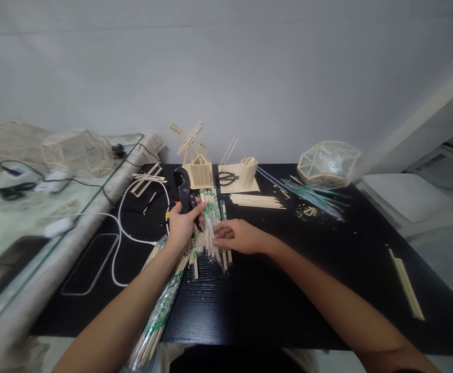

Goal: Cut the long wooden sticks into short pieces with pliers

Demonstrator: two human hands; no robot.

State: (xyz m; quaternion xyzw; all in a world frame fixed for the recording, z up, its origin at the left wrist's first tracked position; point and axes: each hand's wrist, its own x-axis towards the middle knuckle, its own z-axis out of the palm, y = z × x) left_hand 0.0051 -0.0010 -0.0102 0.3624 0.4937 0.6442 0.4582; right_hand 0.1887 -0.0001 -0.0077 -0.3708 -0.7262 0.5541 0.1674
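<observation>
My left hand [183, 225] is closed around a black hand tool [185, 194] with a curved, looped top end, possibly a hand cutter. Below and to the right of it lies a pile of chopsticks in clear and green wrappers [210, 207], some short and loose. My right hand [240, 237] is over the right side of this pile, thumb and fingers curled but apart; whether the fingertips touch a wrapper is hard to tell. A longer bundle of wrapped chopsticks [160, 316] runs beneath my left forearm to the front edge.
Behind stand a stick windmill model [197, 173] and a stick board [238, 182] with scissors [226, 178] and a round cup. Bare sticks [256, 201], empty wrappers [315, 199] and a geometric stick frame [327, 163] sit rightward. A phone [90, 264] and white cable [118, 223] lie left.
</observation>
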